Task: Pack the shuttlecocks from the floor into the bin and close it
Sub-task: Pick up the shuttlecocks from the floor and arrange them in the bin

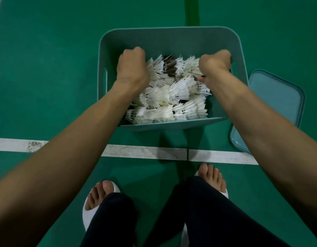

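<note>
Quick tally: one teal bin [172, 38], one matching lid [275, 97] on the floor to its right, and a heap of white shuttlecocks [163, 97] inside. They're too tangled to count properly, but it's well over a dozen, plus what looks like one dark-feathered shuttlecock [170, 65] toward the far side. Two hands in the bin, left hand [132, 65] and right hand [214, 65]. Two white slippers [88, 216], one white line [145, 152] across the floor.

shuttlecocks [165, 98] in the bin [168, 35], lid [275, 97] on the floor [47, 68] just right of it
</note>
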Motion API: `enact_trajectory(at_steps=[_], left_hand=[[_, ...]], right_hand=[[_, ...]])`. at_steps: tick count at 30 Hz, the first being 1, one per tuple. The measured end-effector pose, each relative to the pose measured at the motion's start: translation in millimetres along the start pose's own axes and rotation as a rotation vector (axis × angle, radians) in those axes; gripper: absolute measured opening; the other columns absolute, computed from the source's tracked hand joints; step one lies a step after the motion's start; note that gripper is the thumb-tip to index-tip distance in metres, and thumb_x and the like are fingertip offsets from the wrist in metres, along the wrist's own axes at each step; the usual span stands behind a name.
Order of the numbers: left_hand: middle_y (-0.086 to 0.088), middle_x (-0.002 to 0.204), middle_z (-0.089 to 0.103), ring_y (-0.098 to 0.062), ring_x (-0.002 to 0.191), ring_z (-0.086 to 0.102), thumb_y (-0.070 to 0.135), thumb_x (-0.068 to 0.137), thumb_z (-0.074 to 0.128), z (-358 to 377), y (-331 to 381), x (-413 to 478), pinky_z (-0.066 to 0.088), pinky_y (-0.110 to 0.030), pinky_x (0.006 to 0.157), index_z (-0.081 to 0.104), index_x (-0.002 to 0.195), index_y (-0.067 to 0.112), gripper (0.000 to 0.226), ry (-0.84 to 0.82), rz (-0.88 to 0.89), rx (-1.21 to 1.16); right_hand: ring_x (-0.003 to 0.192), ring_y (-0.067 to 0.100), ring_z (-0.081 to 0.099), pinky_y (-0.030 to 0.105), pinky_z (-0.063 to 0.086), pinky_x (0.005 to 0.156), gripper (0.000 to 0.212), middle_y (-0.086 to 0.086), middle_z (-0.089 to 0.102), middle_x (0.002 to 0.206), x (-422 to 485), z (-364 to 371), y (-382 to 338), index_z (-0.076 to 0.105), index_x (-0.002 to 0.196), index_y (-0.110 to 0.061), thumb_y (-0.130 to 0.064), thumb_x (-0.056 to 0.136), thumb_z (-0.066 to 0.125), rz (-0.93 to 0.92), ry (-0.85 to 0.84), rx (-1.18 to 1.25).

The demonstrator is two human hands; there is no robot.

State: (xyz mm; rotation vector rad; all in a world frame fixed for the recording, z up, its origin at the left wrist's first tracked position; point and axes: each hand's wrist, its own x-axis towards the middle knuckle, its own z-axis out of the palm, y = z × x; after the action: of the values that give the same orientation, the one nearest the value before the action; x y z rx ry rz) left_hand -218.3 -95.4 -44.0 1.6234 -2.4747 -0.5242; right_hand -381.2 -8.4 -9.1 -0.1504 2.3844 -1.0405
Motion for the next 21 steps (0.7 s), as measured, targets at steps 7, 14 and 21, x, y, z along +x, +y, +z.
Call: enact_trajectory(at_steps=[7, 14, 21], left_hand=[[-0.014, 0.096, 0.070, -0.033, 0.086, 0.064, 0.000, 0.085, 0.061, 5, -2, 2, 0.059, -0.047, 0.079, 0.070, 0.099, 0.004, 0.016, -0.012, 0.087, -0.040], [-0.012, 0.111, 0.060, -0.032, 0.102, 0.058, 0.008, 0.081, 0.066, -10, 17, -17, 0.050, -0.041, 0.076, 0.063, 0.113, 0.009, 0.032, -0.075, 0.111, 0.036], [-0.006, 0.104, 0.063, -0.025, 0.096, 0.058, 0.015, 0.086, 0.058, -39, 112, -90, 0.046, -0.035, 0.076, 0.065, 0.101, 0.012, 0.016, 0.335, 0.297, -0.208]], right_hand=[[0.100, 0.032, 0.063, 0.033, 0.050, 0.082, 0.022, 0.012, 0.065, 0.108, -2, -14, 5, 0.064, 0.110, -0.005, -0.004, 0.089, 0.065, -0.365, 0.046, -0.560], [0.086, 0.030, 0.064, 0.030, 0.050, 0.075, 0.014, 0.007, 0.067, 0.093, -32, -62, -5, 0.070, 0.092, -0.010, -0.024, 0.087, 0.068, -0.634, 0.130, -0.489], [0.057, 0.020, 0.070, 0.038, 0.061, 0.066, 0.035, 0.004, 0.070, 0.058, -18, -179, 62, 0.074, 0.065, -0.010, -0.036, 0.070, 0.051, -0.437, 0.381, -0.019]])
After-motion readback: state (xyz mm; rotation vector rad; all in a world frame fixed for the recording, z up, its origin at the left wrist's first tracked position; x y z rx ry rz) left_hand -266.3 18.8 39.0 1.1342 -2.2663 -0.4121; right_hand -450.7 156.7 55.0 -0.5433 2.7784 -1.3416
